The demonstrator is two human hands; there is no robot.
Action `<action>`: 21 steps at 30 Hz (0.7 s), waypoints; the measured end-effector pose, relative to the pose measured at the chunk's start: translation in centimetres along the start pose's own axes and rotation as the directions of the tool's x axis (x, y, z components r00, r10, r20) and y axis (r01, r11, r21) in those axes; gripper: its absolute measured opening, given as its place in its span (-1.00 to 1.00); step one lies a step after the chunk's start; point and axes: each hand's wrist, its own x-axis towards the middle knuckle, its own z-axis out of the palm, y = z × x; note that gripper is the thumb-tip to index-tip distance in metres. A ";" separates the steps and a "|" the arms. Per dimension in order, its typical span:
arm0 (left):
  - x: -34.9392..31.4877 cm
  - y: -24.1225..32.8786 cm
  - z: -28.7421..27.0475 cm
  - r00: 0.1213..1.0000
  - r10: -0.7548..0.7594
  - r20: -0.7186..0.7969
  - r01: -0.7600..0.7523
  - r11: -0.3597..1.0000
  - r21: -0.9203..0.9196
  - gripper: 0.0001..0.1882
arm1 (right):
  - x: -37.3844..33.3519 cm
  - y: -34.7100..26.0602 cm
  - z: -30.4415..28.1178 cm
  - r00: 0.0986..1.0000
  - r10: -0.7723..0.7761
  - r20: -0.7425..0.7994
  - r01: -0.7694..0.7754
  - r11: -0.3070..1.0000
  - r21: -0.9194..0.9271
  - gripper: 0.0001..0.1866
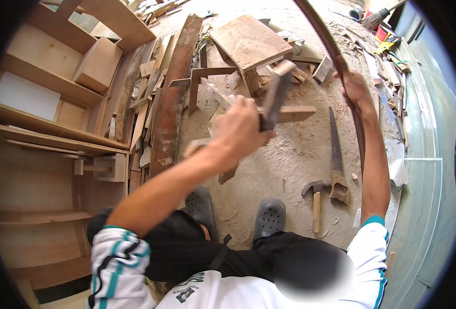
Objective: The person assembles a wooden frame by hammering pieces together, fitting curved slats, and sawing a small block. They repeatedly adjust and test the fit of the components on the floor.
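My left hand (241,123) is closed among several joined or crossing pieces of wood in the middle of the view. One is a dark, upright wooden block (278,98), slightly blurred. A lighter wooden bar (299,114) sticks out to its right. Which piece the fingers grip is partly hidden, but they appear wrapped round the dark block. On the right, my right hand (358,91) is closed round a long dark wooden strip (325,32), which runs from the top edge down along my forearm.
A low wooden stool (251,41) stands ahead. A claw hammer (316,206) and a handsaw (337,165) lie on the floor at right. Wooden cabinets (37,62) and a rusty-brown plank (168,118) are at left. Wood scraps line the glass panels (424,206).
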 end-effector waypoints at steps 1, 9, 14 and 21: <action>0.5 0.9 2.4 1.000 -0.002 -0.011 0.002 1.000 -0.001 -0.30 | -0.6 -0.4 -0.6 0.998 -0.004 -0.059 0.001 0.999 -0.042 -0.09; 3.3 3.2 13.9 0.999 0.045 0.023 -0.041 0.991 -0.124 -0.40 | -6.8 -2.9 -4.2 0.977 -0.179 -0.112 0.110 0.886 -0.451 -0.02; 5.2 4.0 16.7 0.990 0.083 0.116 -0.061 0.981 -0.184 -0.37 | -11.1 -2.3 -3.6 0.999 0.042 -0.020 -0.047 0.849 -0.526 -0.01; 9.2 1.5 18.8 0.841 0.228 0.490 -0.033 0.927 -0.373 -0.30 | -16.7 2.3 -2.9 0.979 0.203 -0.004 -0.171 0.811 -0.560 0.06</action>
